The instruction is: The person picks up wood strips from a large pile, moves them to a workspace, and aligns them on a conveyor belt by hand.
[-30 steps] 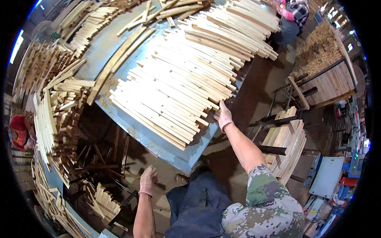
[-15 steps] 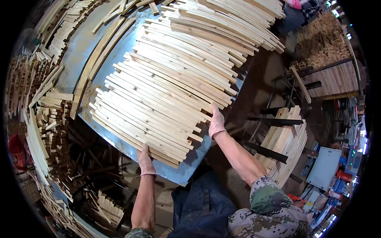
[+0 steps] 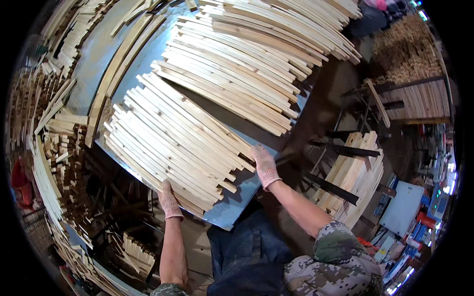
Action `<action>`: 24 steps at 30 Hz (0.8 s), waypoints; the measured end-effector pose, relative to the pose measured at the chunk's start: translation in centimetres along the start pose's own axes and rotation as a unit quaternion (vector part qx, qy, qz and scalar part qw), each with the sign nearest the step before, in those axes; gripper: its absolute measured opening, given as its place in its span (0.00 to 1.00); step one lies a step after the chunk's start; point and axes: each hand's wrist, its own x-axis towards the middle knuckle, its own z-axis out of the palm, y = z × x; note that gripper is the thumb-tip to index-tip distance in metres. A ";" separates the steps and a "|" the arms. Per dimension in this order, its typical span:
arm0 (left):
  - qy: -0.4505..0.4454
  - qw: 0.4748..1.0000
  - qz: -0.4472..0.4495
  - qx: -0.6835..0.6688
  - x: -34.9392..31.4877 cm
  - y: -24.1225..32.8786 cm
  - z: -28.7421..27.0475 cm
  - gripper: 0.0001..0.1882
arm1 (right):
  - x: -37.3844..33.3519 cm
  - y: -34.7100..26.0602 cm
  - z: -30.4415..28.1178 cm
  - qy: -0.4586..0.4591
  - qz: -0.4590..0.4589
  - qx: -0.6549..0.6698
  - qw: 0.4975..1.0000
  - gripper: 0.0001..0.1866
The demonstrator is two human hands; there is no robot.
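Note:
A near batch of pale wooden strips (image 3: 163,138), lying side by side with uneven ends, is clasped between my two hands. My left hand (image 3: 169,201), in a light knitted glove, grips the outer edge of the batch, thumb on top and fingers hidden beneath. At the batch's other edge, my right hand (image 3: 264,165), gloved the same way, closes on the last strip near its right end. A dark wedge-shaped gap parts this batch from the farther strips (image 3: 232,81), which lie on the blue-grey metal table (image 3: 232,197).
More strips (image 3: 291,29) are heaped at the table's far end. Two long boards (image 3: 118,74) lie along its left side. Stacked wood stands at left (image 3: 64,158). To the right are a black metal rack with boards (image 3: 350,172), a woodpile (image 3: 414,93) and a pale cabinet (image 3: 402,204). Another person (image 3: 370,17) is at upper right.
The near batch of strips has shifted toward me and left with both my hands, coming away from the farther strips. A gap now shows where they lay together.

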 end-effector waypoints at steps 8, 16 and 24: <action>0.004 1.000 -0.021 -0.013 0.4 -0.2 -2.1 0.28 | 9.8 -7.8 -2.5 -0.236 -0.277 -0.266 0.893 0.25; 0.050 0.982 0.183 0.021 3.5 -1.3 -1.6 0.43 | 17.2 -17.3 5.6 -0.265 -0.017 0.086 0.960 0.40; -0.048 0.972 0.023 -0.230 0.2 -3.0 -3.5 0.38 | 9.8 -15.0 5.0 -0.281 0.020 0.232 0.931 0.37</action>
